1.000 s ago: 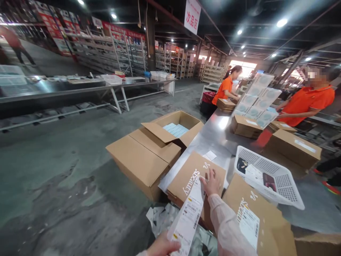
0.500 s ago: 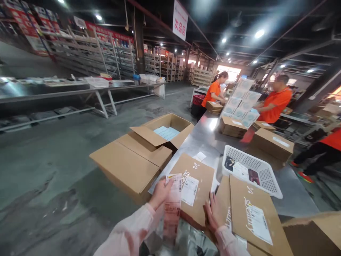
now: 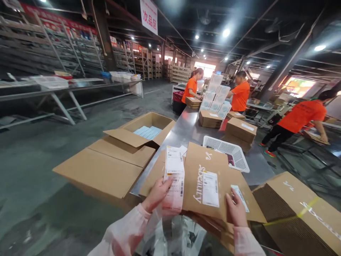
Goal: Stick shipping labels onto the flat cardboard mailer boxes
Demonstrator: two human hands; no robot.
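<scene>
white paper, one strip of printed labels (image 3: 174, 193): hanging upright from my left hand (image 3: 157, 195), which is closed on it, thumb across the front.

one brown carton (image 3: 194, 160), flat, white lettering, with a white label (image 3: 210, 189) on its face: just right of the strip, lying over other flat cartons near the end of the desk (image 3: 186, 124).

my right hand (image 3: 236, 209), half open, fingers curled: at the carton's right edge, thumb against it; whether it grips, i cannot tell. a second label (image 3: 240, 198) lies beside its fingertips, on another flat carton.

one white plastic basket (image 3: 241, 160), perforated: behind the carton, partly hidden by it.

one large open box (image 3: 125, 140), brown, holding light blue packs (image 3: 148, 132): left of the desk.

one bundle of flat cartons (image 3: 293, 199), yellow strap across: to the right.

one stack of white boxes (image 3: 214, 97): at the far part of the desk, between two people in orange shirts. a third person in orange (image 3: 301, 115): bending, further right.
</scene>
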